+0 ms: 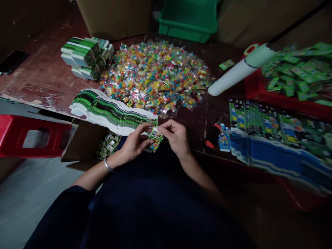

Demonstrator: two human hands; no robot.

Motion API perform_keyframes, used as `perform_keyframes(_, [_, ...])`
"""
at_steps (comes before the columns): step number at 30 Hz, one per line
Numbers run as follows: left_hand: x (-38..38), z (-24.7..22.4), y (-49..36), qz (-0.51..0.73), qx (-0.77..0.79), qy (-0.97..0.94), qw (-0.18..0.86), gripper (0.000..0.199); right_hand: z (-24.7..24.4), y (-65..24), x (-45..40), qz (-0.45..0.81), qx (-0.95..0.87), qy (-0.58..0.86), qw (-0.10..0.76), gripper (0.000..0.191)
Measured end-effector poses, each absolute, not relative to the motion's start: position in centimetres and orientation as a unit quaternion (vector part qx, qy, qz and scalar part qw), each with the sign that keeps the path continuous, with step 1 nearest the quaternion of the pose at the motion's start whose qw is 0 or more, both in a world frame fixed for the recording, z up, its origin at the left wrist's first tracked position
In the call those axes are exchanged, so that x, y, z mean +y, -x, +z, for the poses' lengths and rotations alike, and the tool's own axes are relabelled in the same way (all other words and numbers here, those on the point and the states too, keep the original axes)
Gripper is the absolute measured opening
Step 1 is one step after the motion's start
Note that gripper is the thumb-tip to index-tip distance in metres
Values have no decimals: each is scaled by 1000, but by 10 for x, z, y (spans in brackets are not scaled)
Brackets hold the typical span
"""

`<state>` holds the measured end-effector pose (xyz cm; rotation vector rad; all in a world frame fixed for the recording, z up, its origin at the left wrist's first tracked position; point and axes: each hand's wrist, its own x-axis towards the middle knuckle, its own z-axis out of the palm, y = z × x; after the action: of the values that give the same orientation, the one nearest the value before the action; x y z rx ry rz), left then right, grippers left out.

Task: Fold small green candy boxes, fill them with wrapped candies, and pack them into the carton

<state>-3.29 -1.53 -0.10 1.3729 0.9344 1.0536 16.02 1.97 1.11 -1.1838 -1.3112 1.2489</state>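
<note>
A small green carton [156, 139] with multicoloured print is pinched in the left hand [135, 142], beside the row of cartons [114, 112]; the right hand [176, 135] bunches its fingertips at the top, grip unclear.

One bare left hand [136, 141], one bare right hand [177, 138] and one hand-held small green printed carton [156, 139] were there, plus one silver metal bracelet [108, 165], one open green plastic bin [181, 30], one white-and-pale-green cylindrical tube [233, 76] and one small blue printed carton [224, 138]. The heaped clear plastic bags of multicoloured pellets [158, 74] were too many to count.
</note>
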Motion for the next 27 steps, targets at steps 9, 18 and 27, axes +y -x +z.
perform_keyframes(9, [-23,-1,24,462,403,-521,593,42,14,-165,7,434,-617,448,480,25])
perform_keyframes(18, [-25,6,24,496,421,-392,650,50,10,-186,-12,377,-795,363,308,100])
perform_keyframes(27, [-10,20,44,325,409,-478,706,55,24,-193,7,419,-840,283,199,100])
